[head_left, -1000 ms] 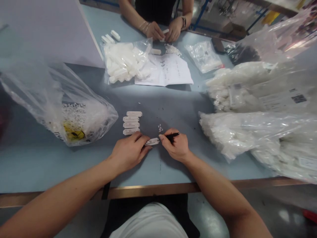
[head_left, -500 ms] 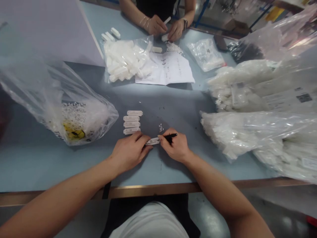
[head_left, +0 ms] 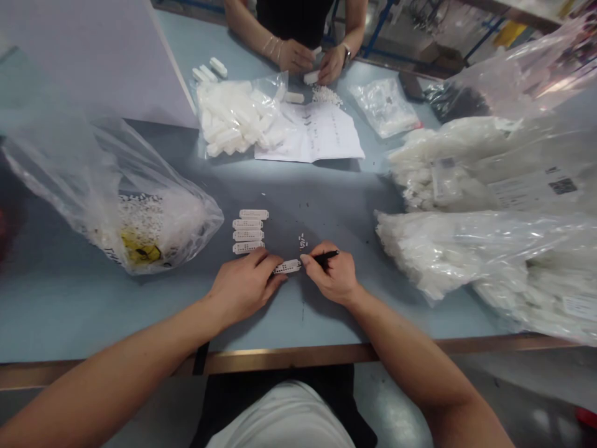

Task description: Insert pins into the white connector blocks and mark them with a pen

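My left hand (head_left: 247, 281) is closed on the left end of a slim white plastic strip with rows of dark holes (head_left: 287, 267), keeping it near the table surface. A slim black pen-shaped tool (head_left: 325, 256) is gripped in my right hand (head_left: 334, 274), just right of the strip's free end; its working tip is mostly hidden by the fingers. Several similar white strips (head_left: 249, 236) lie stacked in a column beyond my left hand. Tiny white pieces (head_left: 302, 241) are scattered just past the held strip.
At left lies a clear bag of small pieces (head_left: 153, 230). Large bags of white parts (head_left: 448, 242) fill the right side. Across the table, a co-worker's hands (head_left: 311, 62) handle white parts near a paper sheet (head_left: 317, 134) and a bag of white blocks (head_left: 237, 115).
My right hand has shifted slightly right with the black tool, opening a small gap from the strip's end. The co-worker's hands have moved a little. My left hand stays put.
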The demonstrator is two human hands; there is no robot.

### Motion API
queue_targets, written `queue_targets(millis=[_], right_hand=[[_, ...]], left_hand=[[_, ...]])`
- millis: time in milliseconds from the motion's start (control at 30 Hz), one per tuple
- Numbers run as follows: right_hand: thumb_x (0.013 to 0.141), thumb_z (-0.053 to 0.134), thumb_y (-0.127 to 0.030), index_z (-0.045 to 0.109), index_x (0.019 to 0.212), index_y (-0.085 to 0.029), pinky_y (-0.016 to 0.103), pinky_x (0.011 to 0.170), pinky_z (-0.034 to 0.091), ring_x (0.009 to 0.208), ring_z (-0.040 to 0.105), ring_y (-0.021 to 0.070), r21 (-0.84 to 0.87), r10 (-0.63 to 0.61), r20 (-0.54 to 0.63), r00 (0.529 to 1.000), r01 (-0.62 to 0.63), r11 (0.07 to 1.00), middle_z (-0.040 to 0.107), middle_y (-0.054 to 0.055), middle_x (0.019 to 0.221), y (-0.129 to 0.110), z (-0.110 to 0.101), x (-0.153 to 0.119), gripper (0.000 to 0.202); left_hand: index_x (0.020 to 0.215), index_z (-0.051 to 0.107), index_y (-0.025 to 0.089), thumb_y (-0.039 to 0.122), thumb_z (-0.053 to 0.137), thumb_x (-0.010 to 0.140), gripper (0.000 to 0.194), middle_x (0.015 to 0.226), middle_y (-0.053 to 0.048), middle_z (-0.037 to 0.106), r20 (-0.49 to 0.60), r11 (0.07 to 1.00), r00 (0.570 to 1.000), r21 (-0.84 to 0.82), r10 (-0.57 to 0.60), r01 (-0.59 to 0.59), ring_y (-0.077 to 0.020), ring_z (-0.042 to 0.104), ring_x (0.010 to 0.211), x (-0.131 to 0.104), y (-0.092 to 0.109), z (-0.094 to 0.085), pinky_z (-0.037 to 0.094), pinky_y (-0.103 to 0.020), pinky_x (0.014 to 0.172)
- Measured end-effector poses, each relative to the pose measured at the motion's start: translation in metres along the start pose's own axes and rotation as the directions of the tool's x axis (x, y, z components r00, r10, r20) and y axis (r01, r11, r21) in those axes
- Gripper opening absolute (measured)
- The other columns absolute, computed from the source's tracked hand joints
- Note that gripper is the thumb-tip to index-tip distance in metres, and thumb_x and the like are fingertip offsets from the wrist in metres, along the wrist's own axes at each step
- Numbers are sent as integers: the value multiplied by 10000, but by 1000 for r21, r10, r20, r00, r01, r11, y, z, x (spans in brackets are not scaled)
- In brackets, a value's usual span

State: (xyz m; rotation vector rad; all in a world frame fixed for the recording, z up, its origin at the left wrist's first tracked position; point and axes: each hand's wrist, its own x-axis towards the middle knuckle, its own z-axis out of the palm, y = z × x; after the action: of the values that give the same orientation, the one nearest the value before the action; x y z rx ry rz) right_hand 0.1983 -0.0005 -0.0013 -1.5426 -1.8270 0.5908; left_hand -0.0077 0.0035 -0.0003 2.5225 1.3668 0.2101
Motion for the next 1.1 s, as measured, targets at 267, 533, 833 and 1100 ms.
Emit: queue_targets(millis=[267, 533, 833, 1100], right_hand=[[844, 549, -382, 557, 684, -205, 207, 482, 355, 444, 497, 89, -11, -11, 40, 999, 11, 1000, 540, -42, 512, -2, -1, 0, 239], [863, 515, -338, 555, 724, -200, 213, 545, 395, 539, 554, 105, -43, -143, 94, 985, 148, 988, 600, -6, 619, 4, 3, -2, 200], [846, 551, -417, 589, 708, -208, 206, 494, 381, 476, 518, 93, 41, -23, 34, 999, 22, 999, 584, -28, 569, 0, -3, -2, 254], [843, 543, -429, 587, 716, -210, 210, 498, 385, 466, 510, 98, 18, 19, 78, 997, -20, 1000, 576, -29, 548, 0, -1, -1, 257]], left_hand=[[1061, 606, 240, 459, 443, 911, 312, 988, -52, 628, -3, 1000, 1000, 1, 3, -3, -189, 629, 773, 1, -1, 0, 439, -278, 561], [1046, 619, 242, 475, 443, 906, 324, 977, -56, 630, -2, 1000, 1000, -3, -17, 17, -187, 626, 758, 0, 0, 0, 433, -278, 549], [1064, 616, 231, 450, 442, 909, 319, 978, -66, 627, 6, 1000, 1000, -8, -5, 5, -188, 631, 771, 0, 0, 0, 452, -282, 564], [1061, 615, 236, 447, 457, 907, 305, 983, -55, 627, 9, 1000, 1000, -16, -12, 12, -191, 631, 778, 0, 0, -1, 456, -291, 577]])
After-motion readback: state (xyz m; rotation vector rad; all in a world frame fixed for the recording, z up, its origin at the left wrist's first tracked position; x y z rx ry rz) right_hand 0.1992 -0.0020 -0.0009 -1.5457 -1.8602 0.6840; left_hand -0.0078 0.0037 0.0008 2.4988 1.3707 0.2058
